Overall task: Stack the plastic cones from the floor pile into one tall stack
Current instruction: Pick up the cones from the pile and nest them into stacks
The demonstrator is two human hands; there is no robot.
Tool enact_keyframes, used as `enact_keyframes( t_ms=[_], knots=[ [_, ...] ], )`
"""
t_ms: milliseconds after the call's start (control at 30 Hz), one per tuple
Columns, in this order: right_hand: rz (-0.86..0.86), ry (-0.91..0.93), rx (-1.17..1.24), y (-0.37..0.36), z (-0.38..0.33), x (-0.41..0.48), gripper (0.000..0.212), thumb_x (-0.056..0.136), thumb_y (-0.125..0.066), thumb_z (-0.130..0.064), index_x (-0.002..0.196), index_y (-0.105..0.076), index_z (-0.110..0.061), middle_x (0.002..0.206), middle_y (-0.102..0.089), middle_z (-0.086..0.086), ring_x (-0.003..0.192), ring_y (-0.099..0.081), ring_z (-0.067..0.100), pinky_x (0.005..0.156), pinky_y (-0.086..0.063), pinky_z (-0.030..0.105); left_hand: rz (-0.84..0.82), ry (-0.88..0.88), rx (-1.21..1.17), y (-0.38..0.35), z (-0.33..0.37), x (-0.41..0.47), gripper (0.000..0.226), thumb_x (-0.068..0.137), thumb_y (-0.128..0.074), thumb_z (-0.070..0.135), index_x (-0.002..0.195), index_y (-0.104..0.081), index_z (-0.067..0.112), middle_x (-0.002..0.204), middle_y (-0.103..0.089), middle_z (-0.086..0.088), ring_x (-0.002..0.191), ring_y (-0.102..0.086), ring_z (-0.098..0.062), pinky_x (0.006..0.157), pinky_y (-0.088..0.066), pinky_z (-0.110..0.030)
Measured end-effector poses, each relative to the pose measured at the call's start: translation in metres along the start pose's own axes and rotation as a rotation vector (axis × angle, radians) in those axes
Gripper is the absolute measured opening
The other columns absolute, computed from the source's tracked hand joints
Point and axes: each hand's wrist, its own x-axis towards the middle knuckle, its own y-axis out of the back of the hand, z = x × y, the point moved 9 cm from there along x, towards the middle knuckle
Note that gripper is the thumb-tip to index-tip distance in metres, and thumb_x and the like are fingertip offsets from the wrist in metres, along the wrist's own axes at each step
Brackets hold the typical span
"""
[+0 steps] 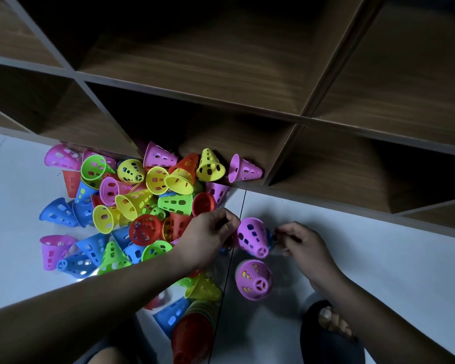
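Pink cone (252, 237) and the blue cone (270, 237) under it were held between both hands over the white floor (365, 258). The left hand (208, 232) pinched the pink rim and the right hand (300, 241) pinched the blue edge. The pile of cones (132, 206) lay just left, against the wooden shelf (273, 119).

A pale, glossy tiled floor (365, 253) is crossed by a thin dark joint line (243, 203); a dark brown wood-grain shelving unit (210, 93) of open cubbies is set upon it; its compartments are sunk in shadow; the room is dimly lit.
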Motion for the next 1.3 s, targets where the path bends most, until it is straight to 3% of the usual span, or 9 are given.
enact_keyframes(
  t_ms=[133,267,433,633,800,1000,1100,1233,1300],
  knots=[
    [0.017,0.087,-0.085,0.001,-0.014,0.003,0.025,0.099,-0.063,-0.002,0.103,-0.074,-0.023,0.096,-0.078,-0.004,0.091,-0.075,0.018,0.076,-0.058,0.031,0.034,-0.003,0.054,0.003,0.001,0.007,0.014,0.108,-0.059,0.018,0.102,-0.071,0.018,0.092,-0.078,-0.001,0.078,-0.077,-0.008,0.07,-0.062,-0.023],
    [0.096,0.197,-0.268,0.005,-0.036,0.01,0.014,0.099,-0.066,-0.017,0.102,-0.07,-0.03,0.097,-0.075,-0.013,0.094,-0.072,0.01,0.086,-0.057,0.034,0.018,-0.035,0.183,0.0,-0.011,0.016,0.01,0.105,-0.063,0.017,0.101,-0.071,0.022,0.088,-0.079,0.002,0.075,-0.077,-0.009,0.075,-0.065,-0.035],
    [-0.063,-0.065,-0.472,-0.002,-0.013,0.018,0.007,0.101,-0.057,-0.027,0.1,-0.063,-0.029,0.086,-0.078,0.001,0.074,-0.076,0.02,0.08,-0.062,0.044,0.08,-0.176,0.474,0.014,-0.012,0.013,0.01,0.099,-0.069,0.02,0.109,-0.071,0.023,0.099,-0.074,0.011,0.082,-0.07,-0.002,0.076,-0.06,-0.029],
    [-0.279,-0.288,-0.004,-0.04,0.004,0.0,0.018,0.107,-0.048,-0.014,0.12,-0.06,-0.01,0.098,-0.077,0.025,0.087,-0.078,0.033,0.059,-0.049,0.026,-0.038,-0.183,0.878,0.007,-0.042,0.011,0.047,0.093,-0.073,0.023,0.137,-0.057,0.03,0.127,-0.056,0.005,0.098,-0.068,-0.018,0.076,-0.063,-0.035],
    [-0.328,-0.24,-0.041,-0.052,-0.002,0.014,0.025,0.103,-0.052,-0.001,0.122,-0.059,-0.015,0.107,-0.078,0.017,0.101,-0.078,0.026,0.099,-0.058,0.044,-0.01,-0.24,0.978,0.005,-0.035,0.013,0.073,0.092,-0.073,0.019,0.157,-0.043,0.028,0.142,-0.049,0.0,0.116,-0.061,-0.024,0.077,-0.058,-0.032],
    [-0.422,-0.149,-0.239,-0.055,-0.044,0.033,0.031,0.104,-0.057,-0.01,0.132,-0.054,-0.024,0.119,-0.073,0.007,0.105,-0.075,0.015,0.097,-0.057,0.034,0.103,-0.256,1.033,0.027,-0.029,0.01,0.054,0.095,-0.065,0.023,0.148,-0.054,0.026,0.133,-0.054,-0.001,0.107,-0.062,-0.023,0.076,-0.061,-0.035],
    [-0.324,0.169,-0.625,-0.05,-0.098,0.041,0.029,0.102,-0.058,-0.013,0.127,-0.06,-0.027,0.11,-0.07,0.0,0.091,-0.075,0.015,0.071,-0.053,0.021,0.127,-0.217,1.034,0.036,-0.035,0.01,0.051,0.098,-0.064,0.031,0.147,-0.051,0.031,0.129,-0.064,0.001,0.106,-0.065,-0.023,0.08,-0.058,-0.035],
    [-0.145,0.863,-1.105,-0.07,-0.181,0.021,0.029,0.098,-0.055,-0.015,0.124,-0.058,-0.027,0.126,-0.05,-0.006,0.083,-0.065,0.027,0.068,-0.055,0.04,0.144,-0.171,0.958,0.042,-0.045,0.013,0.046,0.1,-0.061,0.027,0.145,-0.053,0.032,0.111,-0.074,0.0,0.096,-0.07,-0.02,0.077,-0.061,-0.034],
    [-0.138,0.985,-1.269,-0.086,-0.189,0.016,0.034,0.094,-0.058,-0.015,0.126,-0.058,-0.026,0.136,-0.045,-0.005,0.083,-0.066,0.029,0.062,-0.054,0.041,0.152,-0.143,0.845,0.046,-0.047,0.014,0.04,0.1,-0.064,0.024,0.139,-0.058,0.033,0.108,-0.075,0.001,0.092,-0.072,-0.018,0.073,-0.062,-0.033]
  ],
)
